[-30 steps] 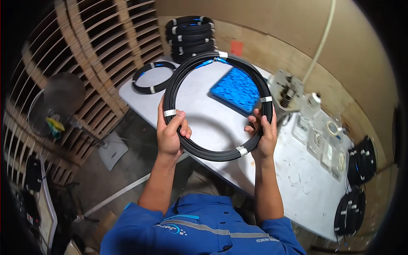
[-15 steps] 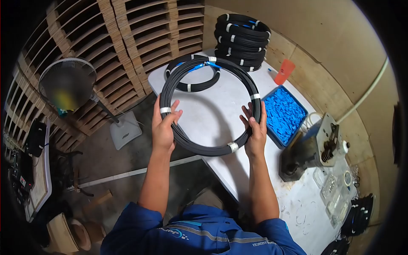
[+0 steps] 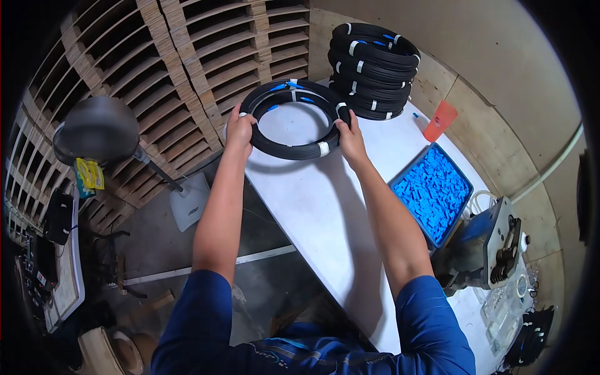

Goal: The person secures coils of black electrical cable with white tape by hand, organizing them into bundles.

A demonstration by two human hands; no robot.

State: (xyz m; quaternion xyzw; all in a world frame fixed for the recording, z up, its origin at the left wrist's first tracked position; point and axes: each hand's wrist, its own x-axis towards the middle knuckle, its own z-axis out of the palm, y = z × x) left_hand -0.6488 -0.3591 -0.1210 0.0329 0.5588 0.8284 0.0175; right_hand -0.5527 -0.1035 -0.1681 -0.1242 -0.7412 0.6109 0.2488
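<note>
A coil of black cable (image 3: 294,152), bound with white tape and showing blue connectors at its far side, is held level between my two hands over the far left end of the table. My left hand (image 3: 239,130) grips its left rim, thumb on top. Closed round the right rim is my right hand (image 3: 351,139). Another black coil lies under it on the table, mostly hidden, with a blue connector visible through the ring. Just to the right rises a tall stack of similar taped coils (image 3: 374,75).
Right of my right arm stands a blue tray (image 3: 467,194) full of small blue pieces, with an orange cup (image 3: 440,120) behind it. A metal machine (image 3: 478,247) sits nearer on the white table (image 3: 300,206). At left are a fan (image 3: 97,131) and stacked wooden pallets (image 3: 225,56).
Both hands have carried the coil forward and lowered it from upright-facing to nearly flat, over the coil on the table.
</note>
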